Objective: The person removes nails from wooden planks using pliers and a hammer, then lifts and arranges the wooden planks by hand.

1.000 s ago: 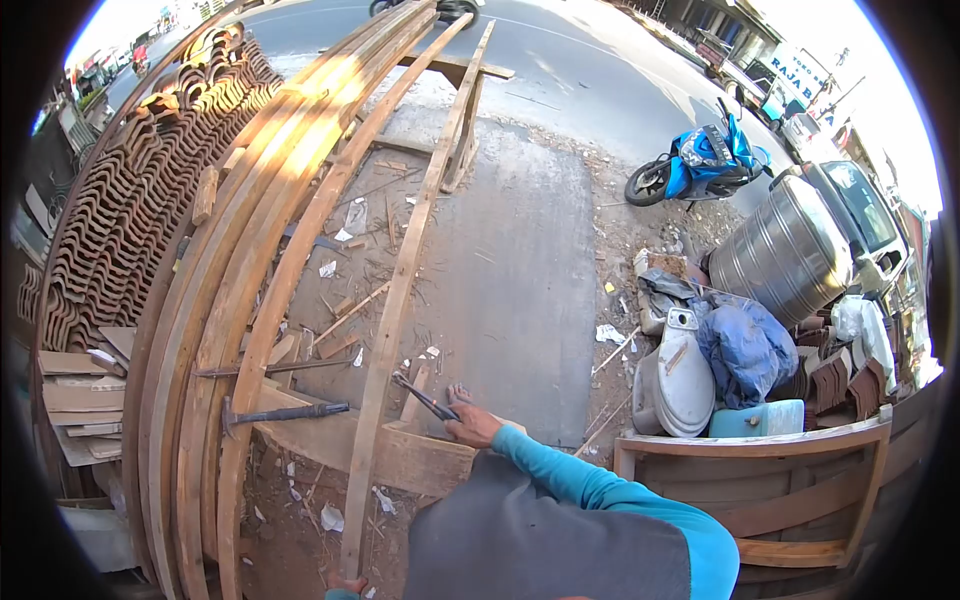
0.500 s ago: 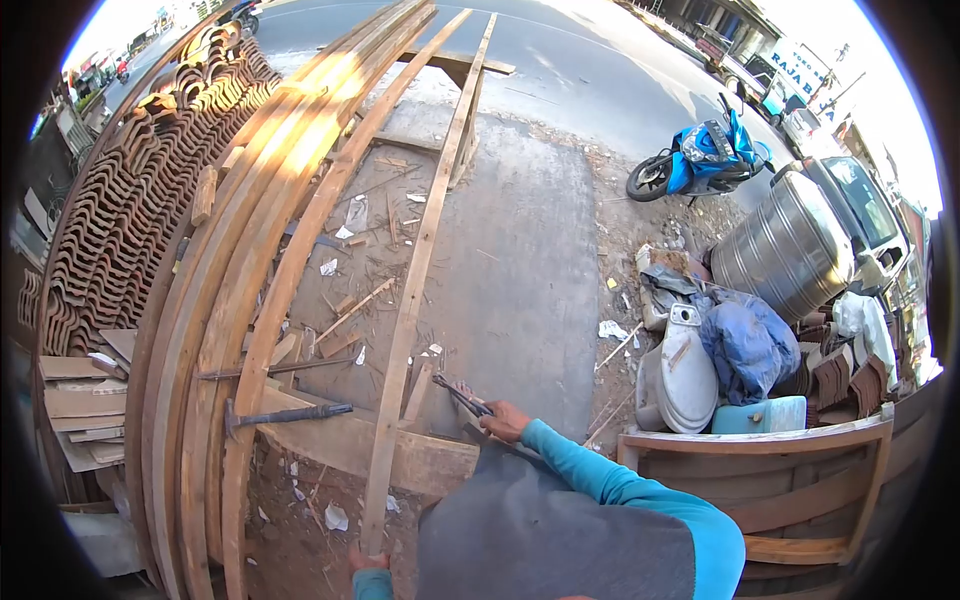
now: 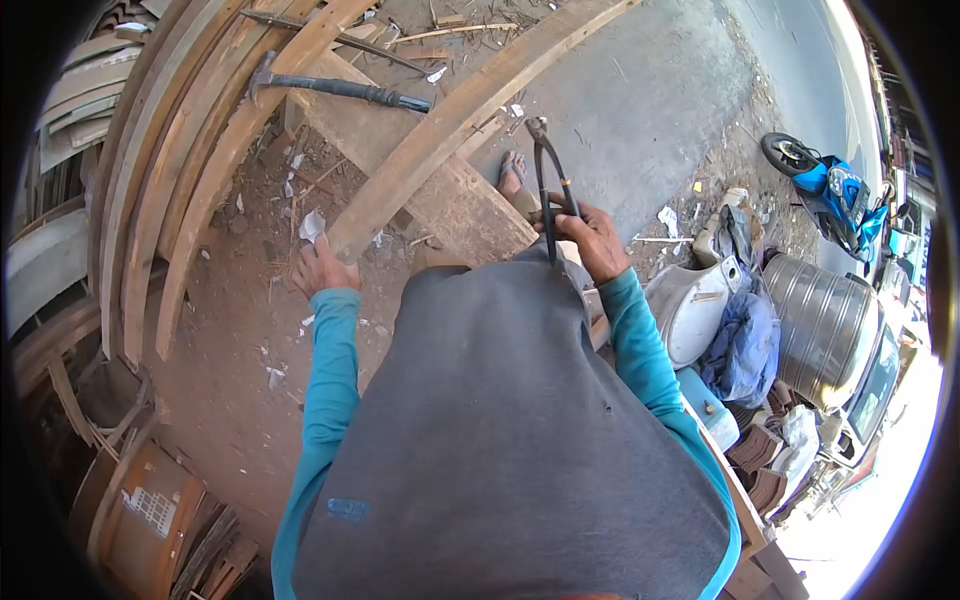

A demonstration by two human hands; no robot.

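Note:
My left hand [image 3: 325,270] grips the near end of a long wooden beam [image 3: 440,140], which slopes up to the right across a wide plank [image 3: 455,205]. In my right hand [image 3: 597,245] is a pair of pincers [image 3: 545,170], with the fingers wrapped round the handles. The jaws point up, away from my body, and stand a little apart from the beam. A hammer [image 3: 350,90] with a dark handle lies across the plank and the stacked beams. Just beyond it is a thin metal bar [image 3: 335,42].
Long beams [image 3: 190,150] are stacked at left. Right of me lie a white toilet bowl [image 3: 690,315], a blue tarp [image 3: 745,345] and a steel tank [image 3: 825,325]. A blue motorbike [image 3: 835,200] stands farther off. My foot [image 3: 512,172] is beyond the plank.
My view has tilted down and turned, so the street has mostly left the picture. The pincers now point up. My left hand remains at the beam's end.

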